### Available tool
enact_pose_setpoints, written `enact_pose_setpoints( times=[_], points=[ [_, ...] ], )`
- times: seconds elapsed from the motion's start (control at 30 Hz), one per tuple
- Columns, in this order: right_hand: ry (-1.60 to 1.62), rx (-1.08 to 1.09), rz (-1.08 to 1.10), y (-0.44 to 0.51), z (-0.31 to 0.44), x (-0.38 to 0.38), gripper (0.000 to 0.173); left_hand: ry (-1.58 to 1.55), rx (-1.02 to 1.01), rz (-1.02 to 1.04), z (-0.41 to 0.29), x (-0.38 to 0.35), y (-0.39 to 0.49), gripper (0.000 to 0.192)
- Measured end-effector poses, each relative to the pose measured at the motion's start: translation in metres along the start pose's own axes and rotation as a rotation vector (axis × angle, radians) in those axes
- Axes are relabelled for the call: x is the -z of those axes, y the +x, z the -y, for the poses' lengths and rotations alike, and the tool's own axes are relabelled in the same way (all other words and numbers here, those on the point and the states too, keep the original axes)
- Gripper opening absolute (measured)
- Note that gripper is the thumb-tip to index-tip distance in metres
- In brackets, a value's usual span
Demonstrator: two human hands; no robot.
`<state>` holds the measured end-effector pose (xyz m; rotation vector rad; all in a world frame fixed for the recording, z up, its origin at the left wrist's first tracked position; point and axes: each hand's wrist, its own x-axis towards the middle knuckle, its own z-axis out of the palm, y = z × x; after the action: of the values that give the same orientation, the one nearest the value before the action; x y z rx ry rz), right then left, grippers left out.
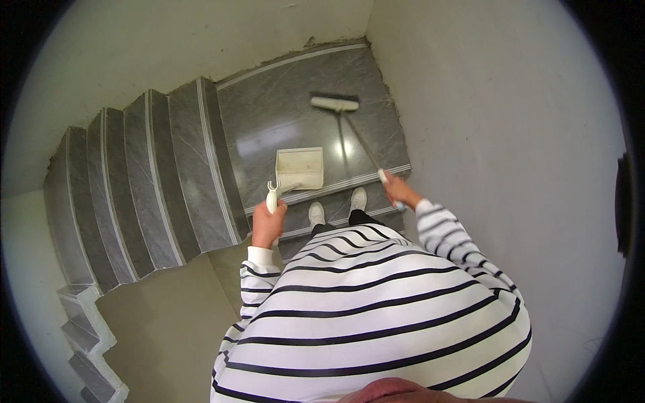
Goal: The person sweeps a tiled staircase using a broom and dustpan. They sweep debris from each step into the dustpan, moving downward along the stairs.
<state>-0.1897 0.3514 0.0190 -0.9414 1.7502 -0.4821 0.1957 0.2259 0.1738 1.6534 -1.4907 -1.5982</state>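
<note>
My left hand (268, 226) grips the white handle of a long-handled dustpan (301, 162). Its cream pan rests on the grey stair landing (272, 106), close to the front edge, with the mouth facing away from me. In my right hand (400, 190) is the handle of a broom (334, 104). The broom's white head, with dark bristles, lies farther out on the landing, beyond the dustpan and to its right. Head and pan are well apart. Any dirt inside the pan is too small to tell.
Several grey steps with pale striped nosings (151, 176) adjoin the landing on the left. A plain wall (494, 126) stands close on the right, another (227, 35) at the back. White shoes (316, 214) stand on a step below the landing. The stairs' left side drops to a lower floor (166, 327).
</note>
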Motion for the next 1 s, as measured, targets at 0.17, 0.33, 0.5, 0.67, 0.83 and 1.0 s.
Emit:
enact_pose_setpoints(
  times=[0.17, 0.33, 0.5, 0.67, 0.83, 1.0],
  points=[
    [0.207, -0.198, 0.21, -0.11, 0.014, -0.003, 0.055, 0.006, 0.046, 0.03, -0.001, 0.001, -0.001, 0.013],
    [0.599, -0.397, 0.151, -0.168, 0.041, 0.044, 0.055, 0.003, 0.047, 0.05, -0.003, 0.003, 0.0, 0.013],
    [0.494, -0.211, 0.02, -0.103, 0.059, 0.084, 0.053, 0.038, 0.033, -0.008, 0.006, -0.001, -0.003, 0.015],
    [0.317, -0.031, -0.046, 0.084, 0.088, 0.075, 0.036, 0.051, -0.031, -0.035, 0.019, 0.0, 0.003, 0.013],
    [-0.171, 0.266, -0.027, 0.174, 0.053, 0.018, 0.033, 0.083, -0.05, -0.047, 0.023, -0.001, 0.008, 0.012],
    [-0.108, 0.075, 0.076, 0.079, 0.002, -0.004, 0.052, 0.089, 0.003, -0.049, 0.025, 0.0, 0.007, 0.018]
  ],
)
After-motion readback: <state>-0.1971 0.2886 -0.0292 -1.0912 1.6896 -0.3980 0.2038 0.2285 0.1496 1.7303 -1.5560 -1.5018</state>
